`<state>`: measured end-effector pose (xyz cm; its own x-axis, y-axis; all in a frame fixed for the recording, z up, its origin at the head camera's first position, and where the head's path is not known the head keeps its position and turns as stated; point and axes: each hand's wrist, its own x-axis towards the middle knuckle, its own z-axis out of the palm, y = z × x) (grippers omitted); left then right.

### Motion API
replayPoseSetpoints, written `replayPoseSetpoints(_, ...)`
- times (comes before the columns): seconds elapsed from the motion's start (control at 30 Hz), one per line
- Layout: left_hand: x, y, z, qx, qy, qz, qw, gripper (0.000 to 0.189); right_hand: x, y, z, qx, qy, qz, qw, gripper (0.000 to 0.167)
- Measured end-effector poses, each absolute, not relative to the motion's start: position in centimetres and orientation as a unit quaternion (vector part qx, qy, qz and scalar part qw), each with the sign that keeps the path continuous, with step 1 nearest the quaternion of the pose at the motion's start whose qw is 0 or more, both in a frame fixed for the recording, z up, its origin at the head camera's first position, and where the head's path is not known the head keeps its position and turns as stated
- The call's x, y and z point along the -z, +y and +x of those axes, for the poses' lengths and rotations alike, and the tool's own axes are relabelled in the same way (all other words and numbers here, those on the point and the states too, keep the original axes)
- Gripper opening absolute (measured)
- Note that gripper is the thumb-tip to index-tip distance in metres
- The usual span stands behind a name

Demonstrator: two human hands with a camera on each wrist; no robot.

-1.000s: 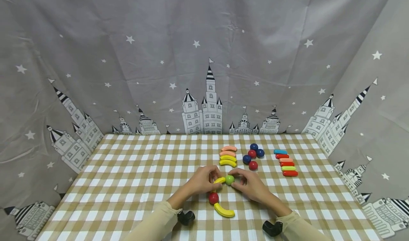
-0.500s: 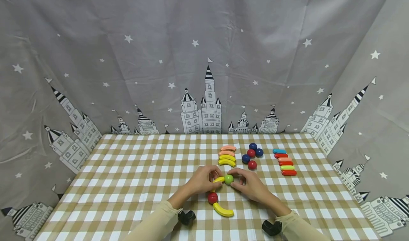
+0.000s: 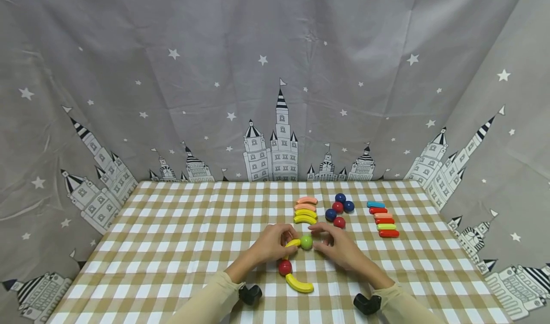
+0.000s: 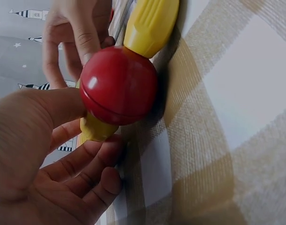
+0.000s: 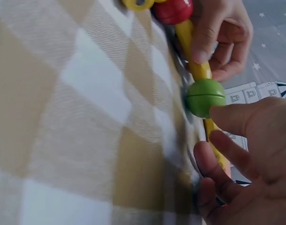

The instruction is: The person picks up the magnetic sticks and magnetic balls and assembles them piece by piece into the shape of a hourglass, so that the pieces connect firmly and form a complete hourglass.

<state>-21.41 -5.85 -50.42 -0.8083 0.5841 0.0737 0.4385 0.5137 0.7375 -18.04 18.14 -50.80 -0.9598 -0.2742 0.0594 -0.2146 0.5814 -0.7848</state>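
My left hand [image 3: 275,242] pinches a yellow curved rod [image 5: 182,40] between thumb and fingers. One end of this rod meets a red ball [image 4: 119,84], and the other meets a green ball [image 5: 206,97]. From the red ball a second yellow curved rod [image 3: 299,284] runs toward the front of the table. Beside the green ball is my right hand [image 3: 337,245], its fingers spread apart. In the right wrist view its thumb tip overlaps the ball's edge, while the other fingers stand away from it. The left fingers hide part of the gripped rod.
Behind the hands lie two more yellow curved rods [image 3: 305,218] and two orange curved rods [image 3: 307,200]. Right of them sit several blue balls [image 3: 331,214] and two red balls [image 3: 339,222]. Farther right is a column of short coloured sticks [image 3: 388,234]. A checked cloth [image 3: 180,238] covers the table.
The right hand's thumb and fingers have parted from the green ball and drawn slightly to the right. The left hand keeps hold of the yellow curved rod.
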Motion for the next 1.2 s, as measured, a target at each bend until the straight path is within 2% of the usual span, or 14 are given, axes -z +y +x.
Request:
replayPoseSetpoints(0.17, 50.4, -6.2, -21.1, -0.392, 0.867, 0.296, 0.087, 0.017, 50.5, 18.0, -18.7, 0.442, 0.891, -0.102, -0.014, 0.043)
replayPoseSetpoints(0.37, 50.3, -6.5, -20.8, -0.387, 0.871, 0.288, 0.091, 0.016, 50.4, 17.5, -19.3, 0.409, 0.910, -0.064, -0.032, 0.043)
replayPoseSetpoints(0.77, 49.9, -7.2, -20.5, -0.385, 0.878, 0.267, 0.095, 0.017, 51.2, 16.6, -20.4, 0.369, 0.923, -0.063, -0.089, 0.037)
replayPoseSetpoints(1.2, 50.2, -7.0, -20.6, -0.385, 0.876, 0.283, 0.066, 0.034, 51.4, 15.3, -21.2, 0.321, 0.943, -0.044, -0.078, 0.026)
